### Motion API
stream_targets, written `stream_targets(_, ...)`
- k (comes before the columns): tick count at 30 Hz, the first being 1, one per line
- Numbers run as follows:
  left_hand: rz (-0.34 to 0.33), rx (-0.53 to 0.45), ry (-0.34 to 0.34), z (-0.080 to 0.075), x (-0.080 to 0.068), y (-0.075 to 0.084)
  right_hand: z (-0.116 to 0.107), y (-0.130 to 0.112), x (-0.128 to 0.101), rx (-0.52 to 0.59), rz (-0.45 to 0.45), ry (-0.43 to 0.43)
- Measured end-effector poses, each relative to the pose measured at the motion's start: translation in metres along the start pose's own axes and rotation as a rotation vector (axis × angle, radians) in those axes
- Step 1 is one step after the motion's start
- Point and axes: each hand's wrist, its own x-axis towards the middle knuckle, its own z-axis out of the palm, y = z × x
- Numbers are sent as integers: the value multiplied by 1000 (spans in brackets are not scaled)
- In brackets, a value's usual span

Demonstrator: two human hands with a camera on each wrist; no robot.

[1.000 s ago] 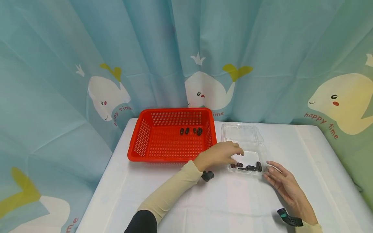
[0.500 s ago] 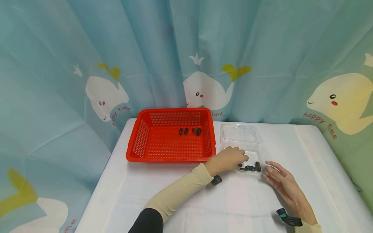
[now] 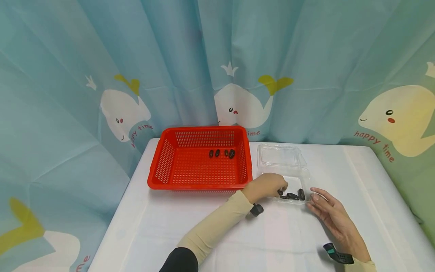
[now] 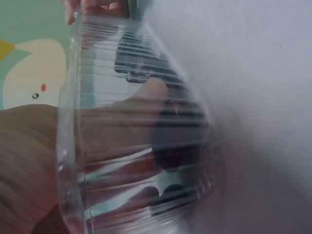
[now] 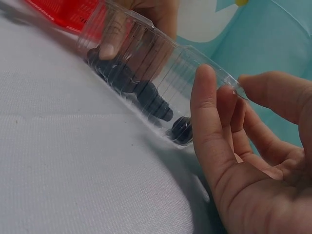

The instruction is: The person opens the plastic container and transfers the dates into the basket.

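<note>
A clear plastic clamshell box (image 3: 295, 180) lies with its lid folded back, several dark, wrinkled, date-like fruits (image 3: 292, 196) along its near side. My left hand (image 3: 268, 186) reaches down into the box from the left. Its thumb and fingers are bent down at the leftmost dark fruits (image 4: 175, 139); the box wall blurs whether they grip one. At the near right corner, my right hand (image 3: 330, 215) holds the box's rim between thumb and fingers, seen close up in the right wrist view. One fruit (image 5: 181, 130) lies right beside those fingers.
Left of the box stands a red perforated basket (image 3: 199, 186), with several dark fruits (image 3: 217, 153) in a row near its back right. A white cloth (image 3: 353, 181) covers the table. Behind it hangs a whale-print curtain (image 3: 306, 56).
My left hand has moved right and down into the box, its thumb and fingers drawing closer over the left fruits. The right hand stays at the corner.
</note>
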Motion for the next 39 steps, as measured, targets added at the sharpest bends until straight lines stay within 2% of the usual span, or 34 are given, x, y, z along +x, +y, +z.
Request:
stream_targets(9, -8, -103, 11, 6, 0, 2, -2, -1, -1, 17, 5, 15)
stream_targets(14, 12, -147, 38, 10, 2, 1, -2, -1, -2, 13, 14, 24)
stream_targets(24, 59, -226, 63, 10, 6, 1, -2, 0, -3, 37, -12, -15)
stream_targets(32, 103, -406, 147, 10, 8, 1, -1, 0, -1, 26, -14, -5)
stream_targets(36, 115, -548, 201, 8, 4, 2, -1, 0, -1, 46, -23, -22)
stream_targets(39, 103, -690, 254, 5, -1, 4, -1, 0, -2, 51, -28, -28)
